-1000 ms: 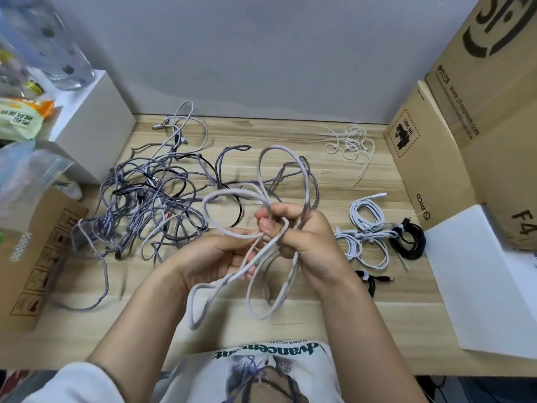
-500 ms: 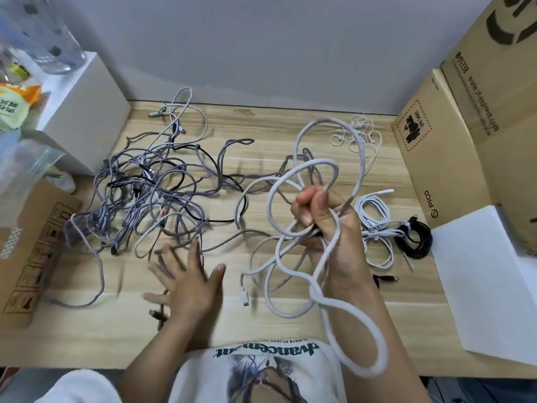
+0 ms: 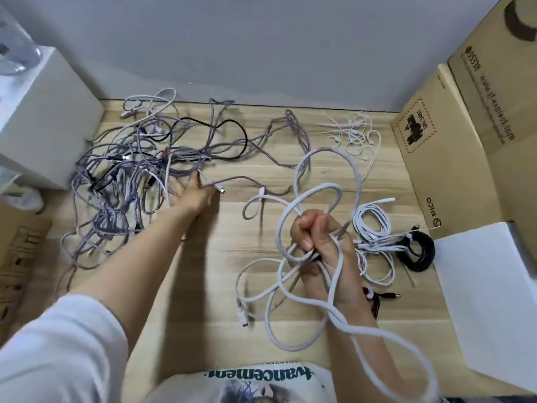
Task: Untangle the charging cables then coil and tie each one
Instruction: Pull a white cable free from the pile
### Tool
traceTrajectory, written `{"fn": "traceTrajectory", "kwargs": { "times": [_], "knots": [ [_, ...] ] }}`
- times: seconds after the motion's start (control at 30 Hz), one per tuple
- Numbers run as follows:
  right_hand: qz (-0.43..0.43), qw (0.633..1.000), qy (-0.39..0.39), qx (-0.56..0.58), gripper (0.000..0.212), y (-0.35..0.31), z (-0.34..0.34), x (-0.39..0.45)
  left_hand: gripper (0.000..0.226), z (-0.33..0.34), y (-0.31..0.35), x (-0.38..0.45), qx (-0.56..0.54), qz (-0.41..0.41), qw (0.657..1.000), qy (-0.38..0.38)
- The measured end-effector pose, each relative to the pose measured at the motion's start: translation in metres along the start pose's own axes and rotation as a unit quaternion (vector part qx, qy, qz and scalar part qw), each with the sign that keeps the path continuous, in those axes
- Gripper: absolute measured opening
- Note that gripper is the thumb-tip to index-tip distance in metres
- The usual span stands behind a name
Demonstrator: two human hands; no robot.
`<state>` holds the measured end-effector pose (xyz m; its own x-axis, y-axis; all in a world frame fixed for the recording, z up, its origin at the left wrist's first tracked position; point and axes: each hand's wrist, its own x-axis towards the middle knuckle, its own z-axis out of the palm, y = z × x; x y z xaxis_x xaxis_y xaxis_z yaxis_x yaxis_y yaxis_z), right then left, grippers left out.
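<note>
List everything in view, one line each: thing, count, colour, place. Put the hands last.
Tangle: one pile, grey, black and white cables, table's left.
Held cable: one, white, loose loops in the right hand.
Thin cords: one small bunch, white, far right by the wall.
White coils: at least two, tied, right of the right hand.
Black coil: one, tied, beside the white coils.
Cardboard boxes: two, brown, right edge.
White box: one, far left.
Table: one, light wood.
Left hand: reaching into the tangle; grip unclear.
Right hand: fist round the held cable.
</note>
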<state>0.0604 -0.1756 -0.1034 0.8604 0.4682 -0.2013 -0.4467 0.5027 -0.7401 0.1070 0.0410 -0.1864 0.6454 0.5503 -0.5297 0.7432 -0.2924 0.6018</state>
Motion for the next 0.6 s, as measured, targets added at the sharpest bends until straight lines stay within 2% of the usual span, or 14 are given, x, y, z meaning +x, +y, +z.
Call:
{"fn": "traceTrajectory", "kwargs": {
  "times": [0.1,0.17,0.23,0.3,0.33,0.4,0.43,0.47,0.5,0.57,0.6],
  "knots": [
    [0.007,1.000,0.000,0.014,0.030,0.000,-0.002,0.003,0.051,-0.013,0.007,0.006,-0.049,0.029,0.998,-0.025],
    [0.011,1.000,-0.005,0.027,0.028,0.001,-0.001,0.003,0.039,-0.024,0.013,-0.003,-0.035,0.034,0.998,-0.038],
    [0.013,0.999,-0.013,0.033,0.027,0.001,0.000,0.003,0.045,-0.036,0.019,-0.025,-0.001,0.038,0.997,-0.065],
    [0.017,0.999,-0.022,0.022,0.025,0.000,0.004,0.002,0.044,-0.047,0.024,-0.059,-0.033,0.111,0.987,-0.112],
    [0.021,0.999,-0.026,0.019,0.023,-0.001,0.008,0.001,0.040,-0.051,0.026,-0.081,-0.081,0.168,0.969,-0.162],
    [0.038,0.998,-0.024,0.033,0.022,-0.003,0.019,-0.002,0.029,-0.051,0.030,-0.120,-0.149,0.270,0.912,-0.272],
    [0.048,0.998,-0.017,0.040,0.023,-0.004,0.024,-0.003,0.023,-0.047,0.028,-0.132,-0.159,0.307,0.890,-0.297],
    [0.055,0.998,-0.011,0.038,0.023,-0.004,0.027,-0.004,0.017,-0.041,0.025,-0.138,-0.170,0.323,0.884,-0.294],
    [0.057,0.998,-0.003,0.020,0.021,-0.004,0.030,-0.007,0.019,-0.036,0.020,-0.141,-0.194,0.316,0.891,-0.261],
    [0.053,0.998,0.026,-0.035,0.014,-0.002,0.027,-0.010,0.031,-0.032,0.008,-0.138,-0.286,0.242,0.912,-0.169],
    [0.054,0.996,0.050,-0.047,0.011,0.001,0.023,-0.010,0.031,-0.033,0.002,-0.136,-0.355,0.206,0.902,-0.136]
  ]
}}
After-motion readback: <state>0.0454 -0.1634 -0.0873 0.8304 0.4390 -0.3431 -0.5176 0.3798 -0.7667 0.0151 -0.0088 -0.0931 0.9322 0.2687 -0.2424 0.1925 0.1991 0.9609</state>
